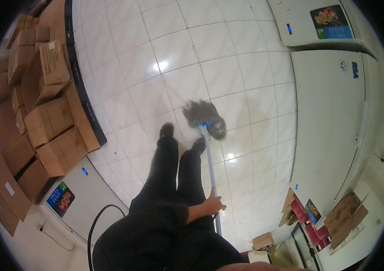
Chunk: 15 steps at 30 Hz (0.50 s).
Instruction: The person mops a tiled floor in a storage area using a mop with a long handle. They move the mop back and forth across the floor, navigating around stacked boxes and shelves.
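Only one of the hands shows plainly: a hand wrapped around the metal handle of a mop, fingers curled shut on the pole at about its lower third in the picture. Its dark sleeve comes in from the left of the body, so it reads as the left hand, though the fisheye bend makes that hard to tell for sure. The right hand is out of sight, so its grip cannot be told. From the grasp the pole runs up to a blue clamp, where the grey stringy mop head lies spread on the white tiled floor, just ahead of the person's two dark shoes. Black trouser legs stand close beside the pole. To the left, brown cardboard boxes are stacked on top of a white chest freezer with a black rim. White cabinets line the right side, and more flattened cardboard rests near the lower right.
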Motion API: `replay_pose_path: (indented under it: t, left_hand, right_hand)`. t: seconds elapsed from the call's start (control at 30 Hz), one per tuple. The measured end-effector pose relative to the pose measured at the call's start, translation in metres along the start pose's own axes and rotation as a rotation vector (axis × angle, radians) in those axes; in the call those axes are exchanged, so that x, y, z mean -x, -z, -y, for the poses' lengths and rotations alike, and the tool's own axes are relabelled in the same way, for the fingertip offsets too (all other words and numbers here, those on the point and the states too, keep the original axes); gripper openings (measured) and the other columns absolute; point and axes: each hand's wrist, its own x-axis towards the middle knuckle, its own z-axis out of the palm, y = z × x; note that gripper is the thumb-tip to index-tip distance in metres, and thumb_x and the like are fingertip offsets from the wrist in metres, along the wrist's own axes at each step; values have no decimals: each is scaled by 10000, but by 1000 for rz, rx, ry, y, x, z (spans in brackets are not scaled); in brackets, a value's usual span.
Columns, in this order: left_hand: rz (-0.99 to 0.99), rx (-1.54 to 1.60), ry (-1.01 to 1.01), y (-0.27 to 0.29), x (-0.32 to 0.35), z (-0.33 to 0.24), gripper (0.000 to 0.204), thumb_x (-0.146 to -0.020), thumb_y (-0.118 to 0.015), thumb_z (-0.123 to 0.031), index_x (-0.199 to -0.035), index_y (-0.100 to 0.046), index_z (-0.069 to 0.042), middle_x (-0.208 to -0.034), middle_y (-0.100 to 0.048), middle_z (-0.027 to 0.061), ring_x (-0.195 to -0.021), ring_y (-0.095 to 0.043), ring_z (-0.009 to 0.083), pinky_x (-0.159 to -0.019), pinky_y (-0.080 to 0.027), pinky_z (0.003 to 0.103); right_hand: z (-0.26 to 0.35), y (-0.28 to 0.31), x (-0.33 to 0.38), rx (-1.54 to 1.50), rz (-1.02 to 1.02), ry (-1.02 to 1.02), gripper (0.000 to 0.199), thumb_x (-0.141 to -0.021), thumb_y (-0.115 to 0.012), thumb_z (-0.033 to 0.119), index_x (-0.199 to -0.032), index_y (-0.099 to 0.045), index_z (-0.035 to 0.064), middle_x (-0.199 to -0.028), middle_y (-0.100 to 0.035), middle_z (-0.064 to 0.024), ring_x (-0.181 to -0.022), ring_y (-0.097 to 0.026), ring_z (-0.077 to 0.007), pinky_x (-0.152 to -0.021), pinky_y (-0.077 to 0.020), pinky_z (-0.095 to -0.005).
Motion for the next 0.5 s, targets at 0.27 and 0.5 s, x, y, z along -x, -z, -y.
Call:
replay_pose_path:
  t: [0.27,0.5]
  left_hand:
    - [-411,-481,110,149,-30,183,137,-876,-580,-183,-772,-653,-236,-780,-614,38,-1053,-606,243,-1152,-77,785]
    - [-436,-662,158,240,-44,230,122,-807,-658,-209,-708,-662,-281,-741,-654,-35,-1015,-606,174,-1194,-177,667]
  right_hand:
    - [154,3,-93,-445,-23,223,518,-1086,-443,278,-1572,-355,121,-831,-637,-50,-664,-603,-136,-624,-527,-277]
    - [223,33,-144,-296,-107,380,532,-1069,-408,219,-1593,-322,192,-632,-469,-27,-494,-471,-118,-469,-424,-302]
